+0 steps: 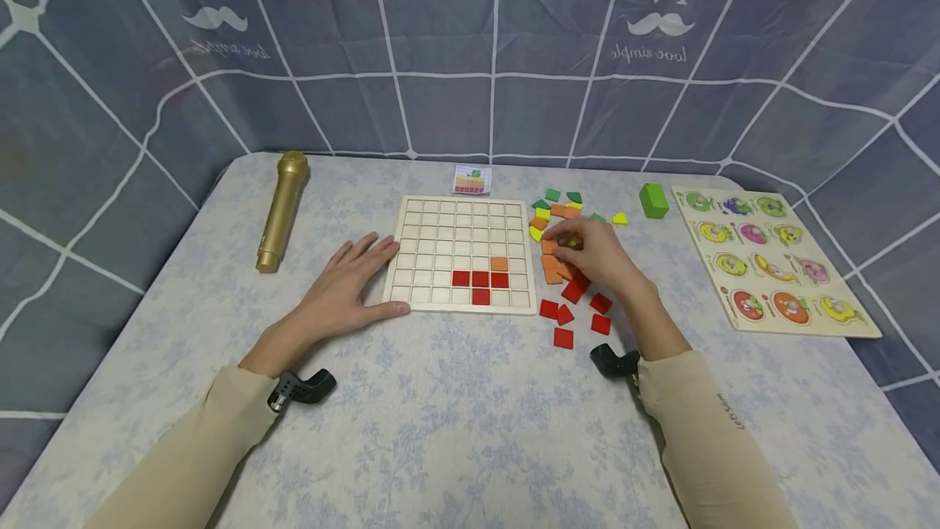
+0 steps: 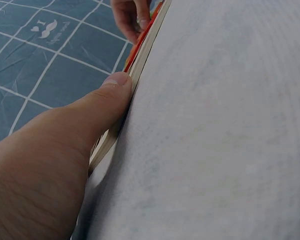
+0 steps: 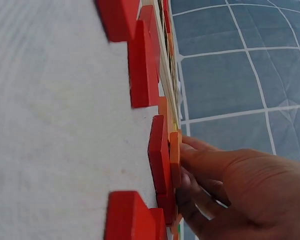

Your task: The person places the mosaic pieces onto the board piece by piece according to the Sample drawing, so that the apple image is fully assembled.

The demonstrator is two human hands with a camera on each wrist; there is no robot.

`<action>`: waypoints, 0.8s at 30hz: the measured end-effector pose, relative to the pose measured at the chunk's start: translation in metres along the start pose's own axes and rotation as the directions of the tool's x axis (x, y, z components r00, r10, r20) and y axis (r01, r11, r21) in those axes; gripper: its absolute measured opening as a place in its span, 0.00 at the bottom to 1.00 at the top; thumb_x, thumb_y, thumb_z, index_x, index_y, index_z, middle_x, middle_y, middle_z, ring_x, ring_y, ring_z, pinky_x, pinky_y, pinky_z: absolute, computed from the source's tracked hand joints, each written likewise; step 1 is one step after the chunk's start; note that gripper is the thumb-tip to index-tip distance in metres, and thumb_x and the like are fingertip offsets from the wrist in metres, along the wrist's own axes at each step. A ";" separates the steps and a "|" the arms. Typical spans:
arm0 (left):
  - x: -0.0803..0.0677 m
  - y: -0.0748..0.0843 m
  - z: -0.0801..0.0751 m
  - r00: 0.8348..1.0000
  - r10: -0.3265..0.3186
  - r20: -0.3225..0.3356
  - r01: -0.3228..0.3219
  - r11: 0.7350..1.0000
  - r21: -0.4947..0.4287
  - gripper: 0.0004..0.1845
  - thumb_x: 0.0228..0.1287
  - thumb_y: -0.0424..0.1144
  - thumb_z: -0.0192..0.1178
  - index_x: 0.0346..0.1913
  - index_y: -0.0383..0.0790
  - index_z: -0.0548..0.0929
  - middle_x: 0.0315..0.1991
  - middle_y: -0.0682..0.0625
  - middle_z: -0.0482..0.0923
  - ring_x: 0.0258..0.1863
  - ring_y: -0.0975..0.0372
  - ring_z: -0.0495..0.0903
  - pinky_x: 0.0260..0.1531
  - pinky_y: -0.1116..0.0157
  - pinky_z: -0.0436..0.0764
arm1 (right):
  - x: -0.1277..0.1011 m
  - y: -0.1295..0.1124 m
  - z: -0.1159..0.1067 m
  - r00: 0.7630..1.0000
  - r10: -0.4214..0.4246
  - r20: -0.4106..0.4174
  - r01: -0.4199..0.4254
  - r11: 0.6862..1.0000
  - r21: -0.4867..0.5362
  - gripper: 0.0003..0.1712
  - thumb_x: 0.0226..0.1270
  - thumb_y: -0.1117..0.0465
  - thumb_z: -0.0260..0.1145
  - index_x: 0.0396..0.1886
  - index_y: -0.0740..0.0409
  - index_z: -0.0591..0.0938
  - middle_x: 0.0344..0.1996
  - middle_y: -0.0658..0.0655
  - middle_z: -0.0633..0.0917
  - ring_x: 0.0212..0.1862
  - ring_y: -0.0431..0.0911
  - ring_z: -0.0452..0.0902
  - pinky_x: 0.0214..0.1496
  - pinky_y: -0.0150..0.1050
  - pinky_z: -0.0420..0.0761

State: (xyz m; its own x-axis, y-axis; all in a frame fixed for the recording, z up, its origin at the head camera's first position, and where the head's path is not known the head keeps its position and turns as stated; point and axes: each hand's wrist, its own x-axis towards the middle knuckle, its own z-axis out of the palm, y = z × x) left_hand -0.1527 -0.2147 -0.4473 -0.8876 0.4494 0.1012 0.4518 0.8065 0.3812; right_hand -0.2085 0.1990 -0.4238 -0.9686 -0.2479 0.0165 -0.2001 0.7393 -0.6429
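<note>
A wooden grid board lies flat in the middle of the table. Several red tiles and one orange tile sit in its lower right cells. My left hand rests flat on the table, its thumb pressed against the board's edge. My right hand is over a pile of orange tiles just right of the board. Its curled fingers pinch an orange tile there. Loose red tiles lie in front of that hand.
Green and yellow pieces lie behind the pile. A green block and a fruit puzzle board are at the right. A gold microphone lies at the left, and a small card behind the grid board.
</note>
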 end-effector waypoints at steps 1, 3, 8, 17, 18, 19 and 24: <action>0.000 0.000 0.000 1.000 -0.001 0.000 0.001 1.000 -0.001 0.56 0.61 0.64 0.71 0.83 0.38 0.60 0.83 0.41 0.58 0.86 0.45 0.47 0.84 0.42 0.44 | 0.000 0.000 0.000 1.000 -0.001 -0.002 0.001 1.000 -0.001 0.14 0.73 0.67 0.71 0.56 0.57 0.89 0.48 0.60 0.86 0.50 0.53 0.79 0.52 0.47 0.84; 0.000 0.000 0.000 1.000 -0.003 0.002 0.003 1.000 0.000 0.56 0.61 0.64 0.71 0.83 0.38 0.60 0.83 0.41 0.58 0.86 0.45 0.47 0.84 0.42 0.44 | 0.000 0.000 0.000 1.000 -0.003 -0.006 0.003 1.000 0.003 0.14 0.73 0.67 0.71 0.55 0.57 0.89 0.48 0.60 0.86 0.50 0.54 0.79 0.50 0.46 0.85; 0.000 0.000 0.001 1.000 -0.004 0.003 0.004 1.000 0.000 0.56 0.61 0.64 0.71 0.83 0.38 0.60 0.83 0.40 0.58 0.86 0.45 0.47 0.84 0.42 0.44 | -0.001 0.001 -0.001 1.000 -0.007 -0.016 0.007 0.999 0.034 0.11 0.72 0.66 0.72 0.52 0.57 0.89 0.45 0.59 0.86 0.47 0.53 0.80 0.44 0.41 0.84; 0.000 0.000 0.001 1.000 0.006 -0.002 -0.006 1.000 -0.002 0.56 0.61 0.64 0.71 0.83 0.37 0.60 0.83 0.40 0.58 0.85 0.44 0.48 0.84 0.42 0.44 | 0.001 -0.006 -0.004 0.999 -0.041 -0.008 0.042 0.991 0.129 0.12 0.73 0.67 0.71 0.53 0.57 0.89 0.45 0.59 0.87 0.46 0.52 0.82 0.43 0.35 0.85; 0.000 0.000 0.001 1.000 0.008 -0.003 -0.008 1.000 -0.001 0.56 0.61 0.64 0.71 0.83 0.37 0.60 0.83 0.40 0.59 0.85 0.44 0.48 0.84 0.42 0.44 | 0.001 -0.008 -0.004 0.999 -0.049 -0.011 0.050 0.988 0.145 0.13 0.72 0.67 0.71 0.54 0.58 0.89 0.46 0.59 0.88 0.47 0.52 0.83 0.44 0.35 0.85; 0.000 -0.001 0.001 1.000 0.011 -0.003 -0.011 1.000 -0.001 0.56 0.61 0.64 0.71 0.83 0.37 0.60 0.83 0.39 0.59 0.85 0.44 0.48 0.84 0.42 0.45 | 0.002 -0.010 -0.003 0.998 -0.057 -0.013 0.058 0.986 0.155 0.13 0.72 0.68 0.71 0.54 0.58 0.89 0.46 0.59 0.88 0.48 0.52 0.83 0.46 0.34 0.85; 0.000 0.000 0.001 1.000 0.005 -0.005 -0.005 1.000 -0.003 0.56 0.61 0.64 0.71 0.83 0.37 0.60 0.83 0.39 0.58 0.85 0.44 0.48 0.84 0.42 0.44 | 0.011 -0.028 0.008 0.995 -0.100 -0.015 0.101 0.978 0.180 0.10 0.71 0.69 0.72 0.50 0.59 0.90 0.44 0.60 0.89 0.47 0.52 0.85 0.45 0.32 0.84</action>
State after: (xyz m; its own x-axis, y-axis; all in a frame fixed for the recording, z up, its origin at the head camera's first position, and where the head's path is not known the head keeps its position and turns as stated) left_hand -0.1527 -0.2145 -0.4484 -0.8857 0.4514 0.1080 0.4560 0.8030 0.3838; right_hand -0.2128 0.1707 -0.4120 -0.9458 -0.3114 0.0922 -0.2674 0.5855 -0.7653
